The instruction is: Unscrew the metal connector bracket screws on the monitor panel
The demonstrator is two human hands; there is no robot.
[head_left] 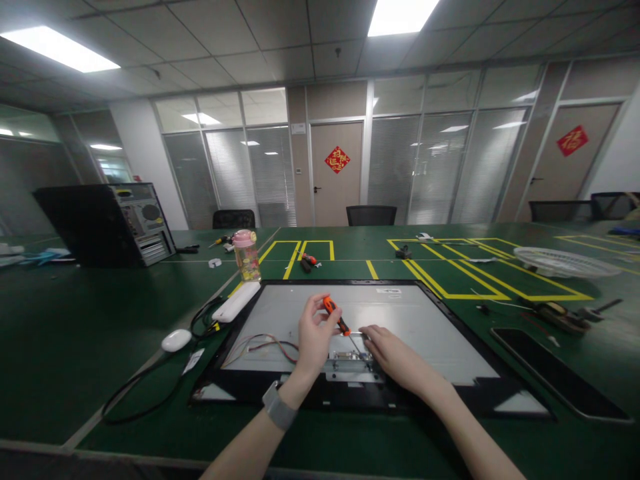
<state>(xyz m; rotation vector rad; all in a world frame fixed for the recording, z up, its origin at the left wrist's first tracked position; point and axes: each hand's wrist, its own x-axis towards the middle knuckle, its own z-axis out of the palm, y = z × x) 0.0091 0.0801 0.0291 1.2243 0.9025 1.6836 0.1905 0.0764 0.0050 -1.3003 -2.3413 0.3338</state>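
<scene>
My left hand (316, 333) is closed around the orange-and-black handle of a screwdriver (336, 313). The shaft slants down to the right, its tip by a small metal bracket (345, 355) at the lower middle of a flat display panel (280, 303). This panel lies grey back up, with a black frame. To the right of the tip, my right hand (393, 353) rests on the panel beside the bracket, fingers stretched out. Thin coloured wires (273, 343) run over the panel left of my left hand. My hands partly cover the bracket.
On the green table (125, 293) a black computer case (95, 223) stands at the far left. A pink-lidded bottle (246, 257), white power strip (236, 302) and white mouse (176, 340) lie left of the panel. At right are a black phone-like slab (557, 373) and a caliper-like tool (565, 317).
</scene>
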